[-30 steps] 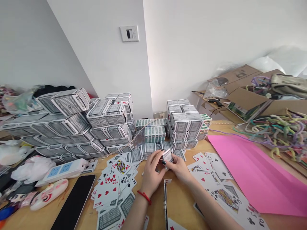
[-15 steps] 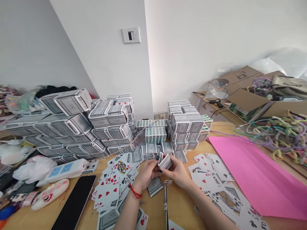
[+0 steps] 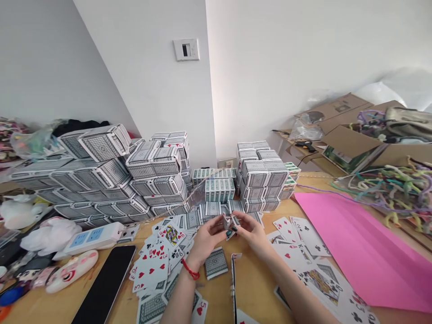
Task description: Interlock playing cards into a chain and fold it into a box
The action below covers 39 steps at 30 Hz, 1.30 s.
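Note:
In the middle of the table, my left hand (image 3: 206,239) and my right hand (image 3: 254,236) meet fingertip to fingertip. Small folded playing cards (image 3: 227,222) are pinched between them, their edges standing up; the fingers hide how they join. A red cord circles my left wrist. Below the hands lies a grey-backed folded card piece (image 3: 216,263). Right of it, a thin strip of card (image 3: 232,288) stands on edge. Loose face-up cards (image 3: 151,270) spread to the left of my left forearm, and more playing cards (image 3: 310,270) lie beyond my right forearm.
Stacked blocks of folded cards (image 3: 97,175) rise at the back left, with another stack (image 3: 261,175) at the back right. A black phone (image 3: 106,285), a power strip (image 3: 94,238) and pink paper (image 3: 364,256) lie around. Fuzzy craft stems (image 3: 398,189) heap at the right.
My hands have turned the folded cards so their edges point up. The fingertips have come closer together, and the folded piece below is seen more fully.

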Tool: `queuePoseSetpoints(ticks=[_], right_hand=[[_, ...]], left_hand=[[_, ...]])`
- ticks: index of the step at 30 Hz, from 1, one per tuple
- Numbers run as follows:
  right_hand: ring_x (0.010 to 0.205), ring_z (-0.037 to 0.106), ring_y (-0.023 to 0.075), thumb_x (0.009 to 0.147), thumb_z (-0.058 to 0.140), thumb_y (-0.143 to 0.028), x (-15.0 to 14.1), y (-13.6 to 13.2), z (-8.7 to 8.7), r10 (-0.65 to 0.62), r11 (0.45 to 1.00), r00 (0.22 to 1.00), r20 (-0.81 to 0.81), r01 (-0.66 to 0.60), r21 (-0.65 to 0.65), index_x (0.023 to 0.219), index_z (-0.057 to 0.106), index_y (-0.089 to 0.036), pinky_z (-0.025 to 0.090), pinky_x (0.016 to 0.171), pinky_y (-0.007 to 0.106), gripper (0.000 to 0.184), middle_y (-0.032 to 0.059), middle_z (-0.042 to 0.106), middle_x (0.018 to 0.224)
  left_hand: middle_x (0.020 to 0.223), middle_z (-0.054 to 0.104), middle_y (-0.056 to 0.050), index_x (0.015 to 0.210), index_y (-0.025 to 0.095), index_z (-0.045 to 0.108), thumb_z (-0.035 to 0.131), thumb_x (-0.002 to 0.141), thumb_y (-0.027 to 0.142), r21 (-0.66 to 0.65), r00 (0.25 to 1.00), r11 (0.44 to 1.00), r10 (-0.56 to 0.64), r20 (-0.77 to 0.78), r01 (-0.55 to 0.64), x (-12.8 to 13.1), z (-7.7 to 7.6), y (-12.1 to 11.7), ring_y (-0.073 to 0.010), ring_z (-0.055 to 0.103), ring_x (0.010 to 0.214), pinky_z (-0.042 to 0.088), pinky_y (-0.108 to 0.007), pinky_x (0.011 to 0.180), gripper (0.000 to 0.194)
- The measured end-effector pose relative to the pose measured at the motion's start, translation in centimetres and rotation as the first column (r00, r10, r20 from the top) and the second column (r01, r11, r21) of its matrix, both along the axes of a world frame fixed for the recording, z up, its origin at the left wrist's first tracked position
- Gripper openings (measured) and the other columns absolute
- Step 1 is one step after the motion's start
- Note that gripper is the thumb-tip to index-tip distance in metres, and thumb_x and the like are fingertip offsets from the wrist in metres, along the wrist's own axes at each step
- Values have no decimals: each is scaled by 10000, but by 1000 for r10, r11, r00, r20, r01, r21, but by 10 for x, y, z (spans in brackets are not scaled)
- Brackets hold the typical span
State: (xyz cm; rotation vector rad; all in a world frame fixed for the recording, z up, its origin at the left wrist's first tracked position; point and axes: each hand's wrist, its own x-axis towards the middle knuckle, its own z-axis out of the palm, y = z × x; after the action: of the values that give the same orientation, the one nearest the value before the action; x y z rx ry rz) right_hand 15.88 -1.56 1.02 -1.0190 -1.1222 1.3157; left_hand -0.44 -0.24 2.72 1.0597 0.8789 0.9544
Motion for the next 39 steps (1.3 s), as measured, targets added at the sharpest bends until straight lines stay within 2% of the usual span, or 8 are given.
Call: queuePoseSetpoints(ticks=[9, 18, 24, 28, 31, 34, 37, 39], right_hand=[[795, 560, 163, 653, 697, -335, -3, -6, 6, 29, 999, 989, -144, -31, -13, 1106, 537, -235, 466, 697, 296, 490, 63, 564, 1115], [722, 541, 142, 626, 718, -315, -3, -7, 5, 57, 998, 981, -184, -54, 18, 1123, 517, -253, 460, 643, 279, 540, 66, 514, 1174], [530, 393, 60, 618, 718, -305, -2, -6, 7, 65, 998, 989, -131, -61, 32, 1124, 512, -259, 380, 505, 223, 549, 50, 510, 1140], [495, 319, 75, 605, 724, -324, -2, -7, 9, 53, 998, 994, -100, -50, 27, 1120, 514, -246, 300, 470, 220, 561, 0, 556, 812], [480, 296, 88, 612, 724, -322, -2, -8, 9, 73, 997, 993, -96, -71, 27, 1126, 510, -225, 264, 466, 221, 566, -64, 413, 548], [474, 313, 88, 616, 725, -313, -1, -7, 7, 89, 996, 990, -108, -87, 17, 1134, 507, -215, 266, 469, 221, 570, -75, 384, 514], [493, 399, 100, 609, 728, -328, -1, -7, 6, 103, 994, 984, -145, -107, -21, 1151, 506, -219, 318, 485, 225, 595, -49, 485, 558], [592, 500, 129, 636, 700, -371, -1, -6, 7, 76, 995, 983, -167, -86, -50, 1147, 522, -224, 375, 529, 234, 560, 5, 589, 715]], left_hand=[[1213, 547, -105, 1209, 170, 473, 631, 660, 122, 157, 988, 984, -64, -143, 87, 10, 0, -10, -224, 544, 1074, 452, -392, 928, 574], [1205, 522, -102, 1188, 190, 485, 628, 680, 160, 340, 955, 938, 41, -293, 64, 11, -1, -11, -221, 564, 1029, 482, -382, 884, 529], [1195, 495, -78, 1205, 214, 459, 600, 704, 187, 429, 895, 897, 100, -434, 108, 10, -3, -11, -192, 554, 1026, 465, -357, 901, 521], [1184, 515, -69, 1200, 228, 461, 593, 691, 149, 490, 873, 863, 144, -466, 119, 12, -1, -11, -202, 547, 1023, 457, -372, 897, 532], [1183, 529, -65, 1212, 231, 446, 576, 689, 121, 489, 878, 862, 126, -461, 133, 13, 1, -12, -200, 555, 1011, 463, -366, 884, 550], [1174, 540, -68, 1219, 227, 437, 571, 695, 133, 469, 876, 873, 118, -468, 133, 13, -1, -12, -191, 575, 979, 475, -351, 864, 549], [1139, 560, -69, 1206, 220, 448, 585, 693, 159, 471, 863, 875, 147, -483, 115, 12, -4, -12, -191, 591, 948, 486, -343, 845, 535], [1137, 560, -65, 1200, 230, 452, 591, 686, 160, 486, 855, 867, 168, -491, 109, 12, -5, -12, -192, 595, 935, 490, -346, 839, 536]])
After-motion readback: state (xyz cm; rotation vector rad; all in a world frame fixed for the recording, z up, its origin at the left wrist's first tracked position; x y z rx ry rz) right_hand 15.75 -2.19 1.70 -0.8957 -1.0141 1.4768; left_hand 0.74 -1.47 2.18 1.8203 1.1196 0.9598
